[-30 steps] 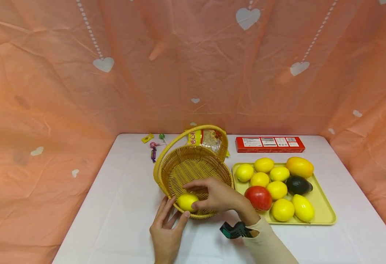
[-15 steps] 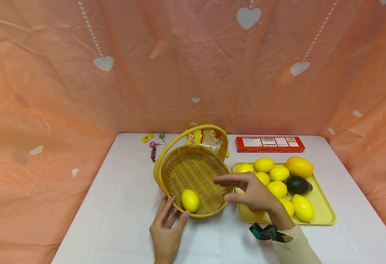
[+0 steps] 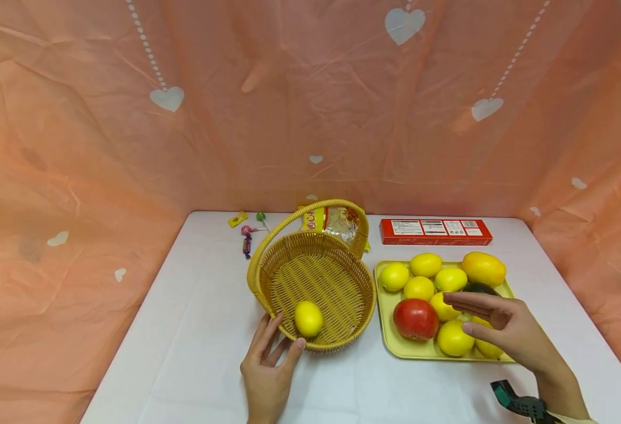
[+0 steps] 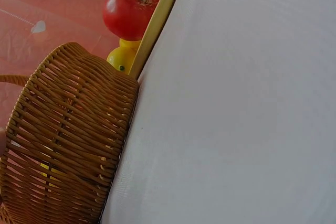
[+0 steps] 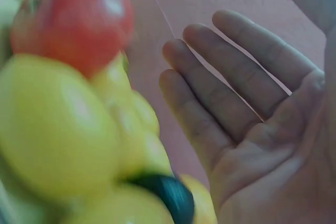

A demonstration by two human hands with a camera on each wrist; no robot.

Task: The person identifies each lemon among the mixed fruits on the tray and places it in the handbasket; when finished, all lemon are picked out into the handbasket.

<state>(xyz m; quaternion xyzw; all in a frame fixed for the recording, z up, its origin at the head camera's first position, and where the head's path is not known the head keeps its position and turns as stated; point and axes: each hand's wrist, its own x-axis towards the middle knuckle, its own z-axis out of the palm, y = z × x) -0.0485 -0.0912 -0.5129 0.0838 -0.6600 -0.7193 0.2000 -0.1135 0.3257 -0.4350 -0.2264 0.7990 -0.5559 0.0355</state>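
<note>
A wicker basket (image 3: 321,277) with an arched handle stands in the middle of the table in the head view. Inside, near its front left wall, lies one lemon (image 3: 308,319). My left hand (image 3: 268,371) holds the basket's front left rim, fingertips and thumb on the edge. To the right is a yellow tray (image 3: 395,347) with several lemons (image 3: 418,288), a red pomegranate-like fruit (image 3: 416,319), a mango (image 3: 483,268) and a dark avocado (image 3: 480,288) partly hidden by my right hand (image 3: 512,330). That hand hovers over the tray's front right, fingers extended, holding nothing.
Behind the basket lies a yellow snack bag (image 3: 334,222), partly covered by the handle. A long red box (image 3: 435,232) lies behind the tray. Wrapped candies (image 3: 247,245) and lollipops (image 3: 260,218) lie at the back left. Pink cloth (image 3: 316,106) hangs behind the table.
My right hand has let go of the lemon in the basket and moved right, over the tray. The lemon has rolled slightly and turned. The left hand stays on the rim.
</note>
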